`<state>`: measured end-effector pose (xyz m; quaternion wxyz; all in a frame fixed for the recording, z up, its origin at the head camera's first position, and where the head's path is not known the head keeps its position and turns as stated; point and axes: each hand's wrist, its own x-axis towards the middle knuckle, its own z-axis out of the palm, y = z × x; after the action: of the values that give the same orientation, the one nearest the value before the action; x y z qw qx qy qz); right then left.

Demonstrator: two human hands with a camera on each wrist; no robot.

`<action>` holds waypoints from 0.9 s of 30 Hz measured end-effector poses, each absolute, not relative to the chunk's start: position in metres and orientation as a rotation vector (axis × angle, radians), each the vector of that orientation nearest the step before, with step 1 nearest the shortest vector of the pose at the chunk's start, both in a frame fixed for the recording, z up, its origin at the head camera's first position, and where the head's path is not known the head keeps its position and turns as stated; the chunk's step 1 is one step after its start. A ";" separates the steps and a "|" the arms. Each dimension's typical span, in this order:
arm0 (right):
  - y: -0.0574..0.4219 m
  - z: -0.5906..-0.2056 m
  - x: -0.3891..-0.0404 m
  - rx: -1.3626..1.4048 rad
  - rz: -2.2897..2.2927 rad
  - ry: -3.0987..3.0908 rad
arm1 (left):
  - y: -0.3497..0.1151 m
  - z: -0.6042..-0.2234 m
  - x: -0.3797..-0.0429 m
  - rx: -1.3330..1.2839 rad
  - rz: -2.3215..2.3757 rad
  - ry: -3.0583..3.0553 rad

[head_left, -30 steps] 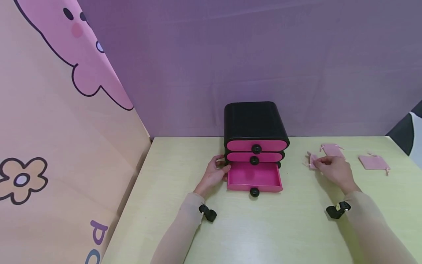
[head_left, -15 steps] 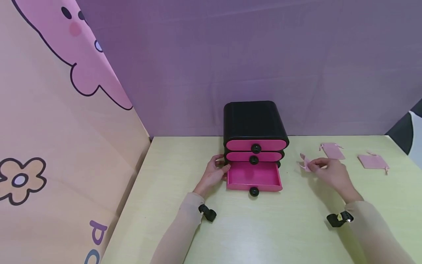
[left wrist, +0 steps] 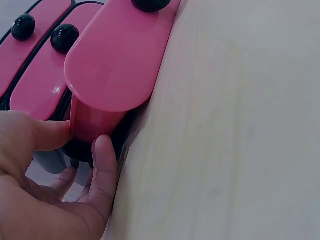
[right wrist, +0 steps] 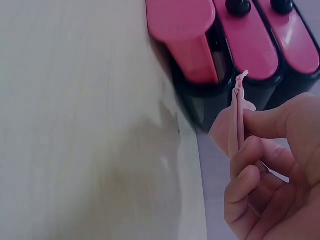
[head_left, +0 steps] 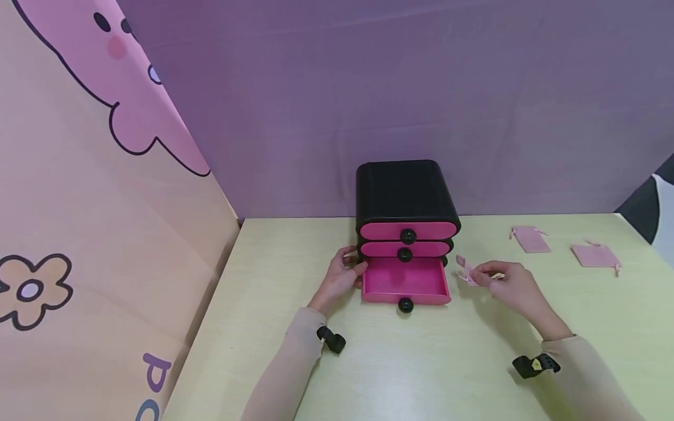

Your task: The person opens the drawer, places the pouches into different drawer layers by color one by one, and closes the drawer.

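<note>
A black mini drawer cabinet [head_left: 400, 190] with pink fronts stands on the table. Its bottom drawer [head_left: 405, 280] is pulled out, with nothing in it. My left hand [head_left: 339, 278] grips the cabinet's left side by the open drawer; in the left wrist view the thumb and fingers [left wrist: 104, 155] bend about the casing's edge. Just right of that drawer, my right hand [head_left: 511, 286] pinches a small pink drawstring pouch [head_left: 466, 272] between thumb and fingers, raised over the table. The right wrist view shows the pouch [right wrist: 234, 125] edge-on, its gathered cord end pointing at the cabinet.
Two more pink drawstring pouches, one nearer [head_left: 530, 240] and one farther right [head_left: 597, 256], lie flat on the table [head_left: 411, 368]. A purple backdrop [head_left: 474, 105] rises behind the table, and a printed panel [head_left: 105, 193] borders its left side.
My right hand has lifted the pouch from beside the others and carried it left, toward the open drawer. The left hand stays in place on the cabinet.
</note>
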<state>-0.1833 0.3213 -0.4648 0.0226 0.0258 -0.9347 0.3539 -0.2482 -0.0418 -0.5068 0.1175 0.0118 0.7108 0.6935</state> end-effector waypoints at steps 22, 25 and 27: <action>0.279 -0.454 -0.175 0.225 1.063 -2.944 | -0.040 -0.507 -0.247 0.018 2.036 2.068; 0.271 -0.450 -0.175 0.263 1.074 -2.924 | -0.041 -0.507 -0.247 0.014 2.038 2.068; 0.267 -0.448 -0.175 0.286 1.080 -2.906 | -0.041 -0.506 -0.247 0.012 2.037 2.065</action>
<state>-0.1752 0.2673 -0.4485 0.0142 0.0919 -0.9333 0.3468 -0.2468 -0.0407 -0.5063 0.1199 0.0042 0.7068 0.6972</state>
